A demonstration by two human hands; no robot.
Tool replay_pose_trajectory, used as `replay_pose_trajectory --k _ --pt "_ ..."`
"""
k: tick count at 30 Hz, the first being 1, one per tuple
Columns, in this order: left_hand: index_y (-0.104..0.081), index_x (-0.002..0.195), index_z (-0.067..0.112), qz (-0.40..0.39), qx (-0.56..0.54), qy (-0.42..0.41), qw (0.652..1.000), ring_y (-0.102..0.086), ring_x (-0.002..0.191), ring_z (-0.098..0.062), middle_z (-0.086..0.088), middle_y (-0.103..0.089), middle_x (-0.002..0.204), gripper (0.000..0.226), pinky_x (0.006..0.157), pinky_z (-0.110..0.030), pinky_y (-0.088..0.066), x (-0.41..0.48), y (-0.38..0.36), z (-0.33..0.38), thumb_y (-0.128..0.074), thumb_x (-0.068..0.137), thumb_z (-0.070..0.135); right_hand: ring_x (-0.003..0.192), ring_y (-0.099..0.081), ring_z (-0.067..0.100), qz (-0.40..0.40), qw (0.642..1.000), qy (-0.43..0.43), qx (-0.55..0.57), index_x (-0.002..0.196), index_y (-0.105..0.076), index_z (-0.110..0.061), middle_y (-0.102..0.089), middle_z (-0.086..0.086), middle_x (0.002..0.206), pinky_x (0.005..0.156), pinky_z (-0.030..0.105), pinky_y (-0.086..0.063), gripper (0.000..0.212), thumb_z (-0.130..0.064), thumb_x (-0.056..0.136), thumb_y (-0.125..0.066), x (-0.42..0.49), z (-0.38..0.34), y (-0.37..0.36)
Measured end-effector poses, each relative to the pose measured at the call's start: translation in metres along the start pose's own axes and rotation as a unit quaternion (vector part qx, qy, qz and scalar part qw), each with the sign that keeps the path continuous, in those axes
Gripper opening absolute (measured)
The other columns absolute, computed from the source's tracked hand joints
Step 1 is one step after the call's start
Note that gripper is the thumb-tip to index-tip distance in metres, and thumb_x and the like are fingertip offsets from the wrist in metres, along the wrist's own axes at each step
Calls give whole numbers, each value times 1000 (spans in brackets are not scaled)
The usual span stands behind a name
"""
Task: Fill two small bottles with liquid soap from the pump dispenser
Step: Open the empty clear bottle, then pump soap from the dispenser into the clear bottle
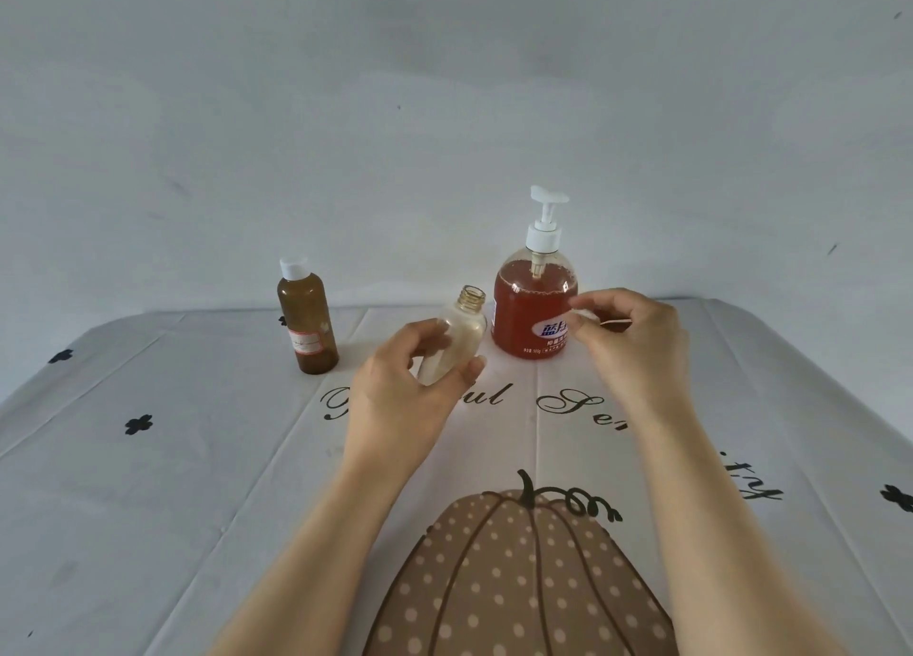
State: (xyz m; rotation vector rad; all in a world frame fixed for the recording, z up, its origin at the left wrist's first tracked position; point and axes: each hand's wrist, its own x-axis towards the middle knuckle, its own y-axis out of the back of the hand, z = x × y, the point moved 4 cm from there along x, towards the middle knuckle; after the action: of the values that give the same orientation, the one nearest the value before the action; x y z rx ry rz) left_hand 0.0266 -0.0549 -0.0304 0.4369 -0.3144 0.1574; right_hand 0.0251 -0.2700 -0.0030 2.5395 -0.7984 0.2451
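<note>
- Left hand (420,388): fingers clamped round the clear small bottle (457,339), which is uncapped, tilted, and just beside the pump dispenser (536,309).
- Right hand (630,344): fingers pinch a small pale piece (587,315), likely the cap.
- Next: bottle mouth under the nozzle (549,194), then pump.

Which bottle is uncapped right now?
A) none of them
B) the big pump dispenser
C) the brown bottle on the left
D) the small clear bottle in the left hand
D: the clear bottle held by the left hand shows an open threaded neck. The brown bottle wears a white cap, and the dispenser has its pump on.
</note>
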Motion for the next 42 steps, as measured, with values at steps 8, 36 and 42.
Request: replay_pose_trajectory --k 8,36,42 --pt "-63 119 30 -2 0 -1 1000 -55 100 5 25 -63 103 48 81 -12 -40 -1 -1 -3 -78 76 41 87 -66 21 43 989 -72 -119 76 -73 -21 -73 -3 84 73 29 -48 8 -14 80 -73 7 29 2" --pt "-65 120 30 27 -65 5 998 -57 102 3 14 -57 111 47 90 -32 -54 6 9 -5 -78 76 43 137 -43 26 5 998 -54 -23 155 -20 -29 -37 3 152 108 54 -39 112 -48 67 -87 14 -4 -65" --pt "-64 117 34 30 -62 11 998 -58 98 1 13 -54 106 45 88 -36 -56 8 9 -8 -77 75 44 133 -44 28 37 997 -51 -43 151 -29 -31 -40 4 145 99 51 -46 106 -45 64 -88 17 -4 -69"
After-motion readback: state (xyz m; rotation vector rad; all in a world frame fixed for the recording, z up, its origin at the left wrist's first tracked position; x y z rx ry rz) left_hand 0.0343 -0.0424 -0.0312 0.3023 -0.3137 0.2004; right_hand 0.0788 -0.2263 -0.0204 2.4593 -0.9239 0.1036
